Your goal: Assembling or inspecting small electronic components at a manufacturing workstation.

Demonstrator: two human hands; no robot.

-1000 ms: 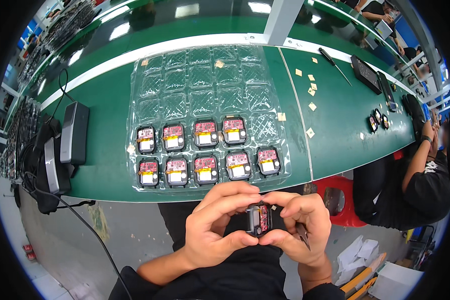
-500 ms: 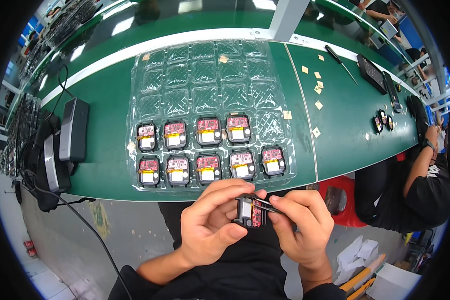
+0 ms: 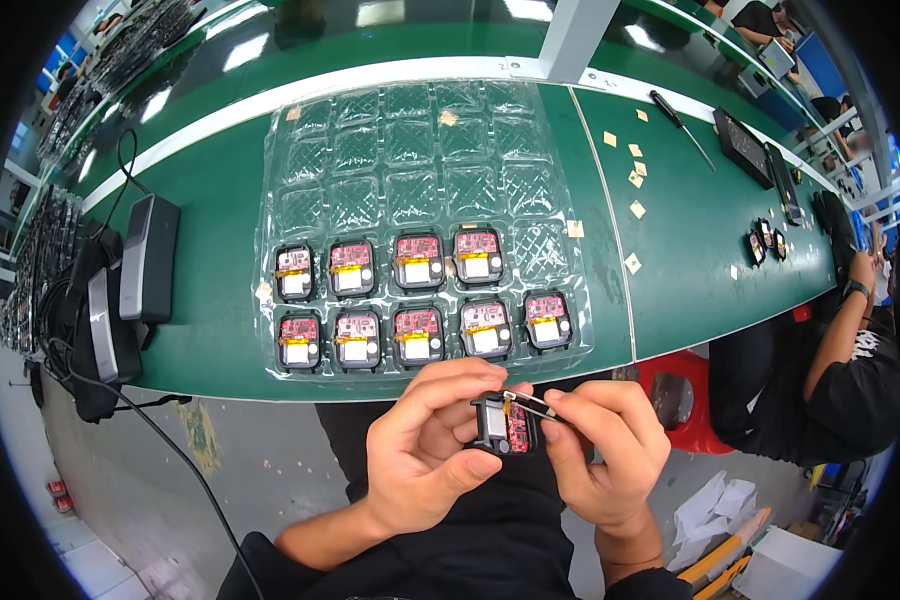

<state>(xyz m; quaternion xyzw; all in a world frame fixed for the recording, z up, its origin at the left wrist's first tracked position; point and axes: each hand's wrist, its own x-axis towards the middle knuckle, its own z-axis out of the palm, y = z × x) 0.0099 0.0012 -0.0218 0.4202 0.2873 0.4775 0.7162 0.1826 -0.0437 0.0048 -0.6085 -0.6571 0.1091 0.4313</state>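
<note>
Above my lap, in front of the table edge, my left hand point(image 3: 420, 450) grips an open smartwatch case point(image 3: 507, 430) by its side. Inside the black case show a red circuit board, a silver-white battery and a strip of yellow tape. My right hand point(image 3: 610, 450) pinches a pair of metal tweezers point(image 3: 538, 404) between thumb and forefinger. The tweezer tips reach into the upper part of the case, close to the yellow tape. Whether they grip anything there is too small to tell.
A clear plastic tray point(image 3: 410, 205) holds several similar open watch cases point(image 3: 417, 262) in its two nearest rows. Grey devices with cables point(image 3: 148, 260) stand at the left. Beige paper bits point(image 3: 637, 210), a screwdriver point(image 3: 682, 128) and more watch parts point(image 3: 765, 242) lie right. Beside me sits another person point(image 3: 820, 370).
The tweezers have shifted slightly within the case, and their prongs show more plainly near the tape. Both hands hold nearly the same places.
</note>
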